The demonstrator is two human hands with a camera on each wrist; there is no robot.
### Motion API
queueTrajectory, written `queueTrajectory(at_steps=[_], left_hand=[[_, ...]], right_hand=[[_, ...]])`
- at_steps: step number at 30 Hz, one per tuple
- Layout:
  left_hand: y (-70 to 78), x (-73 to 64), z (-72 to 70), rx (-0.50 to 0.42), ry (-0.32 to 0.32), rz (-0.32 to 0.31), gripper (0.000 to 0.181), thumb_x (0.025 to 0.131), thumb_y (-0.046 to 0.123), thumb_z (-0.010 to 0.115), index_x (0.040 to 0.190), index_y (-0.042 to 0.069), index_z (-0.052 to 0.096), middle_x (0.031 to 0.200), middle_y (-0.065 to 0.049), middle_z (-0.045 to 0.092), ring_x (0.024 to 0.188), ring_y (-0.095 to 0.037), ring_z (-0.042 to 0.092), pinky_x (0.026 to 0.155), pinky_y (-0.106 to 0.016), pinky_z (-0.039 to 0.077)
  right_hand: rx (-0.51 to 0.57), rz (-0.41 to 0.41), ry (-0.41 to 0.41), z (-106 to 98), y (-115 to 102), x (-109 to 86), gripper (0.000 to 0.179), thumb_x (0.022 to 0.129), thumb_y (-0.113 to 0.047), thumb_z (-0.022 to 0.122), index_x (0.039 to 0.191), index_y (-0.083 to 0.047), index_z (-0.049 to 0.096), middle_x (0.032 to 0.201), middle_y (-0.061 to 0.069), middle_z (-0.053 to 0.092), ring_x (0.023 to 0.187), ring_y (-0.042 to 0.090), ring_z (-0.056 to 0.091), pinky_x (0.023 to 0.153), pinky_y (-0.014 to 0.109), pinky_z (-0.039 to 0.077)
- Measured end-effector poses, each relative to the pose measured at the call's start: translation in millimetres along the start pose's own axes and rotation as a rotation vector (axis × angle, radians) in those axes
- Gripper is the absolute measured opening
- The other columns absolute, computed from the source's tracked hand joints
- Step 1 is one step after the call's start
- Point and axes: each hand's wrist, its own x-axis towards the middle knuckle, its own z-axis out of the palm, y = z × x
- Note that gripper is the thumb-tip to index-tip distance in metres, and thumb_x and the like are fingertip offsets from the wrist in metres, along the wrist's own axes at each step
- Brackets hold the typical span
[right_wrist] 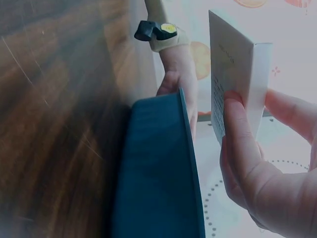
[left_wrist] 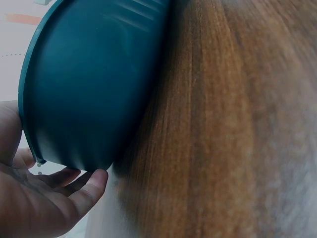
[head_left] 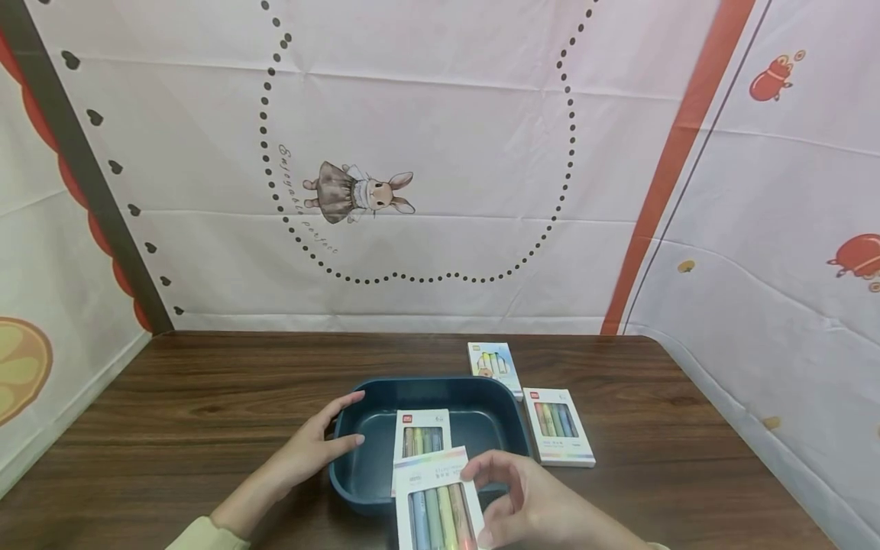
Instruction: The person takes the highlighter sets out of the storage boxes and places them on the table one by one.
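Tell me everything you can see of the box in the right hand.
The box is white, flat, rectangular, seemingly cardboard; coloured sticks in blue, green, yellow and reddish show through its front window. It appears upside down in the head view. The right hand holds it by one side, higher than the tub.

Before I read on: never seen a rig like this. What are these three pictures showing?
No machine: someone works bare-handed. The wide picture is from a head camera; the others are left-wrist and right-wrist views. On the dark brown wood-grain table sits a teal rectangular bin. Inside is a white windowed box of coloured sticks; a similar box lies behind the bin, another to its right. The left hand grips the bin; the right hand holds a fourth such box.
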Motion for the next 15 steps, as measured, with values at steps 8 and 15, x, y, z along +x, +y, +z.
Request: queueTrajectory(at_steps=[8,15], left_hand=[[1.4,0.0,0.4,0.013,0.011,-0.008,0.059,0.084,0.02,0.064,0.137,0.022,0.038,0.145,-0.018,0.029,0.129,-0.045,0.025,0.093,-0.066,0.027],[2.5,-1.0,0.7,0.012,0.014,-0.011,0.059,0.084,0.02,0.064,0.137,0.023,0.039,0.144,-0.018,0.029,0.129,-0.045,0.026,0.092,-0.066,0.028]], right_hand=[[0.007,0.016,0.006,3.5,9.3,-2.5,0.044,0.078,0.005,0.06,0.118,0.001,0.042,0.111,0.009,0.05,0.077,0.013,0.064,0.067,0.019,0.05],[0.0,-0.06,-0.029,3.3,23.6,0.2,0.048,0.072,0.005,0.063,0.11,0.017,0.037,0.101,0.005,0.053,0.071,0.008,0.063,0.066,0.019,0.05]])
